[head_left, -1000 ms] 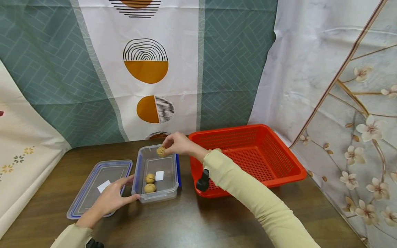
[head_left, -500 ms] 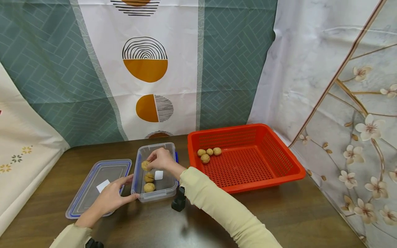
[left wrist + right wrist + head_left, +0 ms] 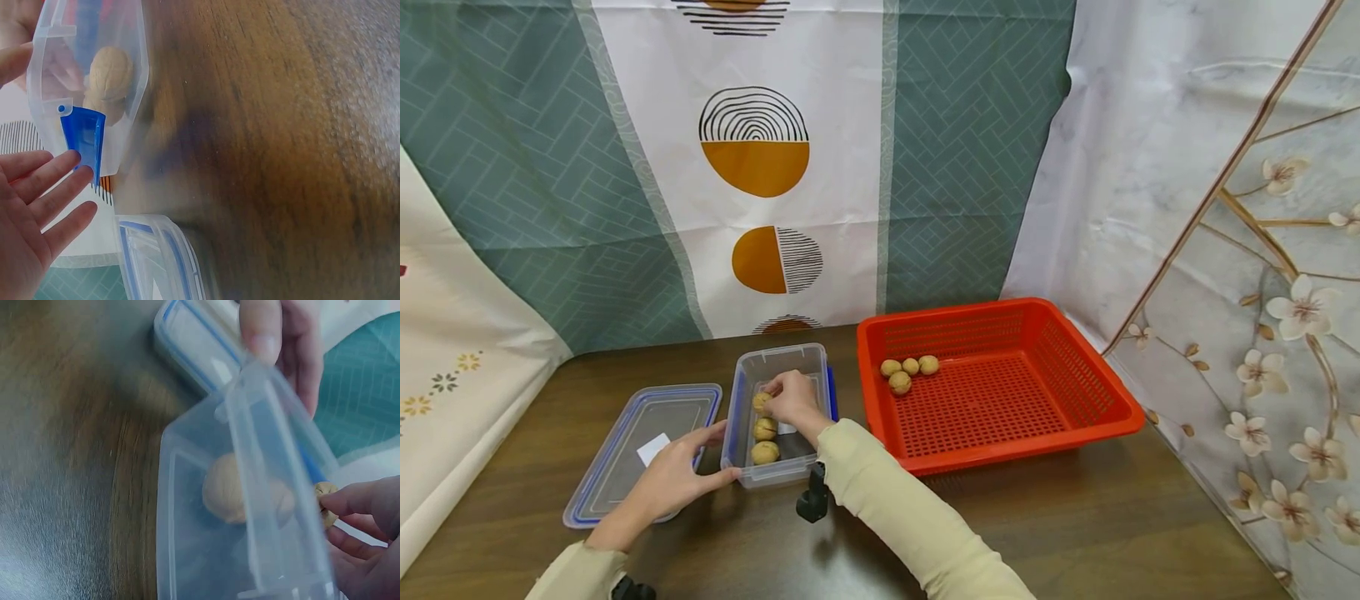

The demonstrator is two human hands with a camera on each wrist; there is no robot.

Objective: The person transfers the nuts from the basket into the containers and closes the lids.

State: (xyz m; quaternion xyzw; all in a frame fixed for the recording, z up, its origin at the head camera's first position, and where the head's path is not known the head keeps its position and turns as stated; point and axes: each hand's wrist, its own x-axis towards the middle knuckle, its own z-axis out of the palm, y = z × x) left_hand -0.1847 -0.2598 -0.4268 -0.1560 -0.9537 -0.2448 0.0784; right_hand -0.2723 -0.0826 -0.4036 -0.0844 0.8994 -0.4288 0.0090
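Note:
My right hand (image 3: 793,398) pinches a walnut (image 3: 326,503) between thumb and fingers, low inside a clear plastic food container (image 3: 782,474). In the head view that walnut sits just behind two others in a row, a middle walnut (image 3: 765,429) and a front walnut (image 3: 765,452), along the container's left side. My left hand (image 3: 673,475) steadies the container's near left corner, thumb at the front and fingers along the side. The left wrist view has its fingers (image 3: 53,206) extended, touching a blue latch (image 3: 87,140). A white label in the container is partly hidden by my right hand.
Left of the container lies a flat clear lid (image 3: 688,408) with a blue seal line and a white label (image 3: 653,448). A red perforated basket (image 3: 1000,457) stands on the right, with several walnuts (image 3: 900,382) in its left corner. Curtains hang behind the wooden table (image 3: 1075,517).
My right hand has carried the walnut from the container's far end down and left, to behind the other two walnuts. The basket's walnuts have come out from behind the right arm. My left hand stays put.

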